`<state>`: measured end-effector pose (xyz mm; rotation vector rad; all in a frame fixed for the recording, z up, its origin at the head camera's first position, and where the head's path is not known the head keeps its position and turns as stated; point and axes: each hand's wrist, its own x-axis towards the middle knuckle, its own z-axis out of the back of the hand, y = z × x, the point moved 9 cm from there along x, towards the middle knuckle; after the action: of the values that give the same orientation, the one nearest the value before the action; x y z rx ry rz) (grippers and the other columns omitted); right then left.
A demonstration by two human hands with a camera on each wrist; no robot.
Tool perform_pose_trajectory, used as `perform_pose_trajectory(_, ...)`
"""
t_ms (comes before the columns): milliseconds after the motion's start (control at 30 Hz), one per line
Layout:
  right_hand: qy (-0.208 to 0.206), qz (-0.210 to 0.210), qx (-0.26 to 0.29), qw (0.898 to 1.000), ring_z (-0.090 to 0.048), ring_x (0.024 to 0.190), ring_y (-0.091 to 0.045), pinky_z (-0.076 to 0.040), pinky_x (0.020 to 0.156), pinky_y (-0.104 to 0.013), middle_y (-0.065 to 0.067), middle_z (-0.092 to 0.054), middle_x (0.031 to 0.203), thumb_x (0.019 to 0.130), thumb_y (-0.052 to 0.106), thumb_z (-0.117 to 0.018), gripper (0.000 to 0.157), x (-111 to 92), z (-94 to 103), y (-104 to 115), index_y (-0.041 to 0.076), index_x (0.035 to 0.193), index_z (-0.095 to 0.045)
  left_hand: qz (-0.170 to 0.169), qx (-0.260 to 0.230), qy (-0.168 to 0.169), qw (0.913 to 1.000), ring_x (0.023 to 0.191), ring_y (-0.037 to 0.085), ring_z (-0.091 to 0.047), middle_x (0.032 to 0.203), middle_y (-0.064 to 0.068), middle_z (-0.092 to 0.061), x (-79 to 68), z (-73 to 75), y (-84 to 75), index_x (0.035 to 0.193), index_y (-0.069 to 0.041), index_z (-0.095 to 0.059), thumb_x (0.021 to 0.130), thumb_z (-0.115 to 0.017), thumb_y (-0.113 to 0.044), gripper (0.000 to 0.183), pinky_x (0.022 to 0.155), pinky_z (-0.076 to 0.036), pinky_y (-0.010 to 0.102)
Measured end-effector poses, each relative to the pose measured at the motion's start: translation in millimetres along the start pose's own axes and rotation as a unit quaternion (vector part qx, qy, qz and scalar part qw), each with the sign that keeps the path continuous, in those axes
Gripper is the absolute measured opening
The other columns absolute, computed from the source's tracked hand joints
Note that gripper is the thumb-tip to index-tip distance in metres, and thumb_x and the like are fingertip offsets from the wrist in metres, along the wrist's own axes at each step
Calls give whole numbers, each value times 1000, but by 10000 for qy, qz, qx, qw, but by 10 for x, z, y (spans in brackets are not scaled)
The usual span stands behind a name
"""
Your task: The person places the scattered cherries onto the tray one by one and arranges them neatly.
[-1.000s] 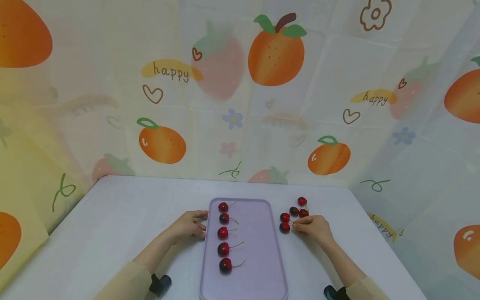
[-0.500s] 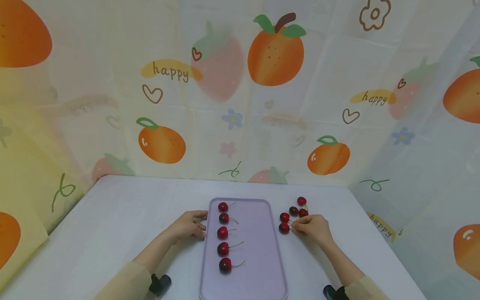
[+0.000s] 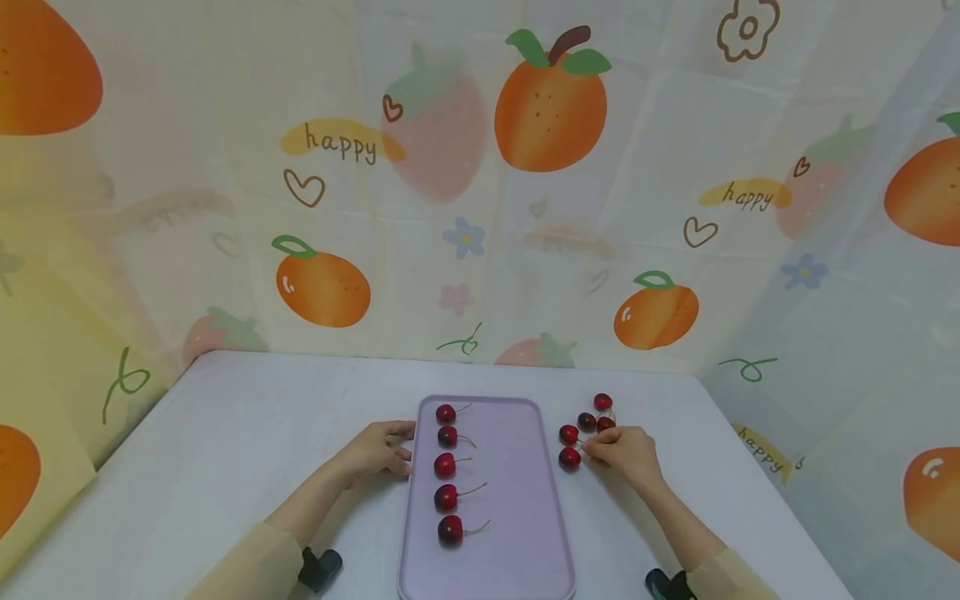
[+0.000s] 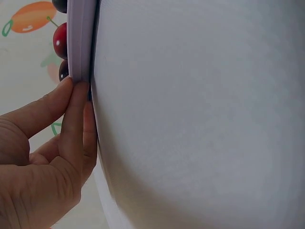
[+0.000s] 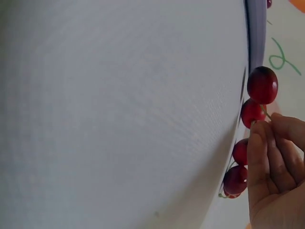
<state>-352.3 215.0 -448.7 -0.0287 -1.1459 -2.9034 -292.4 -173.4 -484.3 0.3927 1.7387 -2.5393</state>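
In the head view my right hand (image 3: 626, 454) pinches the stem of the nearest dark red cherry (image 3: 569, 458) right of the tray. The right wrist view has that cherry (image 5: 262, 85) hanging at thumb and index fingertips; whether it touches the table cannot be told. Close beside it lies another cherry (image 3: 568, 434), with a small cluster of cherries (image 3: 587, 422) behind, partly covered by the hand. My left hand (image 3: 375, 451) rests its fingertips against the left rim of the lilac tray (image 3: 517, 500). A column of stemmed cherries (image 3: 446, 498) lies along the tray's left side.
A white table (image 3: 247, 433) carries everything. Behind it and at both sides hangs a fruit-patterned cloth (image 3: 555, 292). Black wrist cameras (image 3: 321, 570) sit below both forearms, near the table's front.
The pinched cherry has shifted very slightly toward me, while the right hand has edged a little left and away from me. The left hand, tray and row of cherries look unchanged.
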Motion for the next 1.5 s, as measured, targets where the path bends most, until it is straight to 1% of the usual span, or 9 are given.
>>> perform_pose_trajectory(333,-25,64,346,9994,-65,61,-7,-47,55,-21,-4,-75,69,80,22,-79,16,9,-46,140,6,84,-79,-66,6,38,10000,97,18,-65,141,28,-52,-9,-3,-44,143,7,-44,73,-75,8,77,77,-62,33)
perform_pose_trajectory(600,-72,101,337,9994,-63,62,-6,-47,56,-21,-4,-74,69,81,23,-78,17,34,-82,243,7,86,-80,-38,0,34,10000,97,18,-66,141,27,-53,1,-15,-48,143,7,-44,74,-75,8,76,77,-62,34)
perform_pose_trajectory(767,-174,107,480,9986,-68,61,-7,-50,57,-18,-5,-77,73,80,23,-79,16,67,-103,299,8,87,-81,-44,-16,37,10000,96,17,-65,141,28,-52,6,-21,-48,144,7,-44,74,-74,8,76,77,-62,34)
perform_pose_trajectory(867,-294,201,434,9984,-66,61,-6,-48,57,-19,-2,-76,69,80,25,-79,15,93,-107,359,11,84,-81,-58,-28,44,10000,95,17,-65,141,28,-52,4,-22,-56,144,8,-43,74,-74,9,76,77,-62,34)
perform_pose_trajectory(1033,-450,231,378,9980,-57,61,-6,-43,55,-21,2,-68,58,79,28,-79,14,129,-122,455,14,79,-81,-47,12,23,10000,96,18,-65,141,28,-52,-11,-19,-69,144,7,-44,74,-74,8,76,77,-62,34)
perform_pose_trajectory(1167,-479,123,536,9973,-58,61,-8,-43,56,-22,1,-66,58,79,28,-78,15,149,-142,516,13,80,-81,-22,50,6,10000,96,19,-66,141,28,-53,-32,-17,-73,143,7,-44,74,-74,8,76,77,-62,34)
perform_pose_trajectory(1300,-505,-48,919,9945,-69,62,-12,-49,56,-20,-4,-74,67,80,26,-78,17,193,-172,586,10,85,-81,-9,85,-22,10000,97,19,-66,141,28,-53,-41,-8,-69,143,7,-44,74,-74,8,75,77,-62,34)
perform_pose_trajectory(1367,-535,-96,1103,9924,-73,64,-13,-52,56,-18,-7,-77,72,80,25,-78,18,220,-190,634,8,87,-80,-4,99,-32,9999,97,20,-66,140,28,-53,-40,-4,-68,143,7,-44,74,-74,8,75,77,-62,34)
perform_pose_trajectory(1500,-623,-103,1332,9891,-73,62,-11,-56,58,-18,-9,-78,75,79,22,-79,18,282,-241,725,5,87,-80,8,146,-22,9999,97,20,-66,141,28,-53,-40,-4,-67,143,7,-44,74,-75,7,75,77,-61,33)
